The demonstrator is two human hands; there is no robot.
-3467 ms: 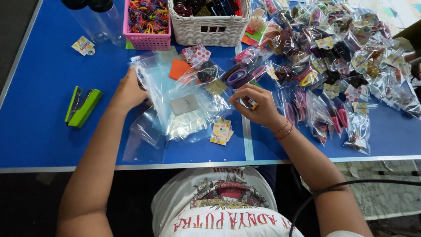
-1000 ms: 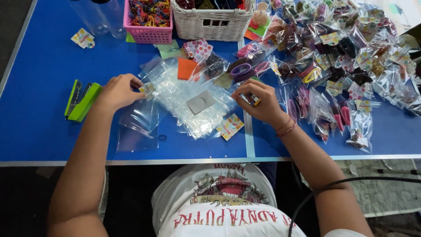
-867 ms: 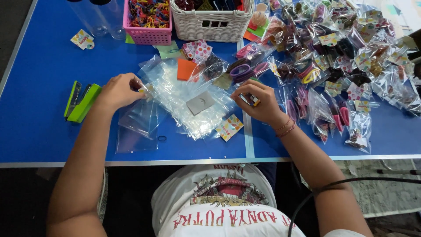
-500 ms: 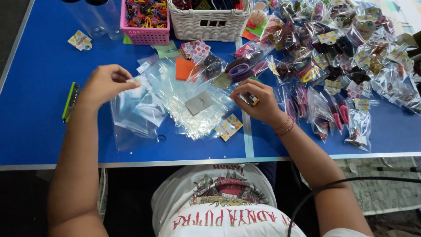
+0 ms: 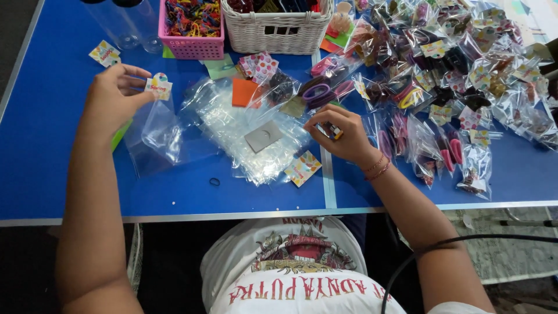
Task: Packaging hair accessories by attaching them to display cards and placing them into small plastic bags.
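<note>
A blue bench [image 5: 52, 174] carries the packing work. Nearest the person, a loose paper label [image 5: 303, 168] and a small black band [image 5: 214, 182] lie by a stack of empty clear bags [image 5: 244, 125]. The right hand [image 5: 340, 136] is closed on a small dark-and-yellow item [image 5: 332, 129]. The left hand [image 5: 113, 99] pinches one empty bag [image 5: 154, 131] by its paper label top, raised beside the stack. Judged from this, the bag is unfilled. Farther right, many filled packets [image 5: 459, 75] lie finished; a pink basket [image 5: 192, 26] and white basket [image 5: 276, 29] hold remaining stock.
</note>
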